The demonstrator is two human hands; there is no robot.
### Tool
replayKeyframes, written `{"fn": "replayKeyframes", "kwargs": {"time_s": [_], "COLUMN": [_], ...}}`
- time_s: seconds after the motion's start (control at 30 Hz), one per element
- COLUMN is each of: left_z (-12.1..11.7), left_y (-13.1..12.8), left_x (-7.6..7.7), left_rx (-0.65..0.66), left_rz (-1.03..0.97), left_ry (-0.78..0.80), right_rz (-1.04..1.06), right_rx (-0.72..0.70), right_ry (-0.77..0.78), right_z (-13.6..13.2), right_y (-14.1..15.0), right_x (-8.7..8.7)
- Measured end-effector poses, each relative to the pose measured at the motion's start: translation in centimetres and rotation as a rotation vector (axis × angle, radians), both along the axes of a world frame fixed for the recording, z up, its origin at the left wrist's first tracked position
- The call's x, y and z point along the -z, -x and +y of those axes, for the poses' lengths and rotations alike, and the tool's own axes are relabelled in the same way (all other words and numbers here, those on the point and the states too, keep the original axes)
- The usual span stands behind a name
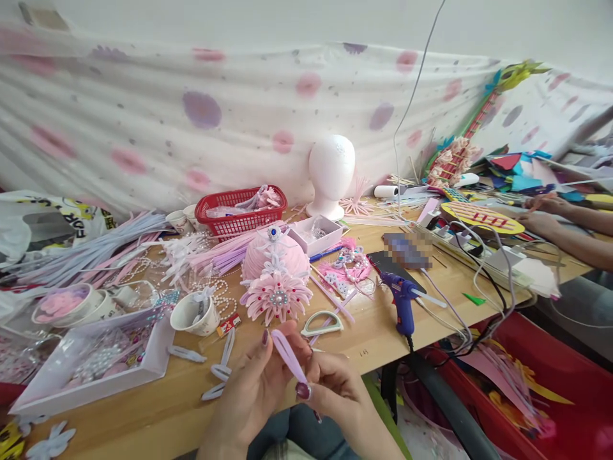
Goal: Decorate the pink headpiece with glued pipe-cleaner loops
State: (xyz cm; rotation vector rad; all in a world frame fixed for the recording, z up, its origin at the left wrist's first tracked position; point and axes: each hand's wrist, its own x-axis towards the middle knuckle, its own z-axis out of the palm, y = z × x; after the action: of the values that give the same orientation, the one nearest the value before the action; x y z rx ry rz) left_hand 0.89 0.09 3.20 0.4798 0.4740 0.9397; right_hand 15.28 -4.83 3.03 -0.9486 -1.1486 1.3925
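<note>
Both my hands meet at the near edge of the wooden table. My left hand and my right hand pinch a folded lilac strip between thumbs and fingers, its loop pointing up and left. Just beyond lies a pink domed headpiece with a pearl-centred pink flower at its front. A teardrop-shaped loop of pale strip rests on the table right of the flower. Several small folded lilac loops lie left of my left hand.
A blue glue gun stands right of the flower with its cord trailing off the edge. A white tray of beads, a paper cup, a red basket and a white foam head crowd the table. Another person's hands work at far right.
</note>
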Motion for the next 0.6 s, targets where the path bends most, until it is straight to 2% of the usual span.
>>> {"fn": "replayKeyframes", "kwargs": {"time_s": [0.1,0.3,0.47,0.6], "left_z": [-0.2,-0.2,-0.2,-0.4], "left_y": [-1.0,-1.8,-1.8,-1.5], "left_x": [-0.1,-1.0,-1.0,-1.2], "left_rx": [-0.037,-0.116,-0.255,-0.311], "left_rz": [-0.086,-0.094,-0.001,0.061], "left_ry": [0.034,0.078,0.054,0.023], "right_rz": [0.085,0.034,-0.235,-0.389], "right_rx": [-0.039,-0.038,-0.020,-0.034], "right_ry": [0.008,-0.007,-0.122,-0.220], "right_z": [0.1,0.1,-0.1,-0.1], "right_y": [0.5,0.8,0.5,0.3], "right_x": [-0.7,-1.0,-0.8,-1.1]}}
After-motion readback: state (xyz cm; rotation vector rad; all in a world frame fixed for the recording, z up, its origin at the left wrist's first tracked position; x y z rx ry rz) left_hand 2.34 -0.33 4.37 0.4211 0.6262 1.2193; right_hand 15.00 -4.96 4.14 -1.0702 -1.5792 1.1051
